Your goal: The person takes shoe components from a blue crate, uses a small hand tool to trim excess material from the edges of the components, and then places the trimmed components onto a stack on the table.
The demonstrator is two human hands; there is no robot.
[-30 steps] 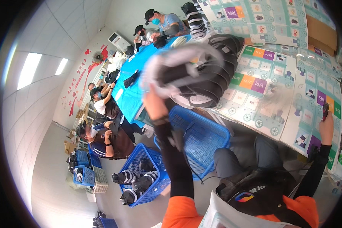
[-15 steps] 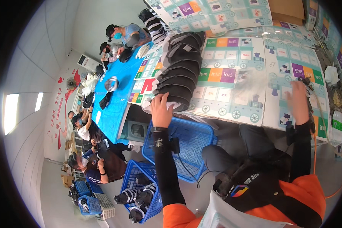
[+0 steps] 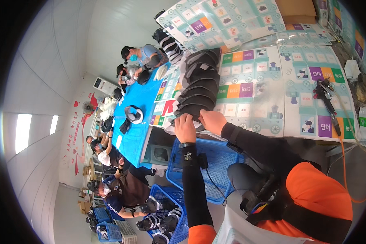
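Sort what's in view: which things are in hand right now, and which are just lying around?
In hand:
- left hand and right hand, both gripping the near end of the stack of dark padded pieces

Lying about:
- tool with orange cable on the printed mats
- empty blue crate under the table edge
- cardboard box at the far edge
- black-and-white piece on the blue table

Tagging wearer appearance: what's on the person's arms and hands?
Both hands are bare. The left hand follows a long black sleeve with a dark band at the wrist and a thin black cable along the forearm. The right hand also follows a black sleeve. Orange fabric shows near the shoulders.
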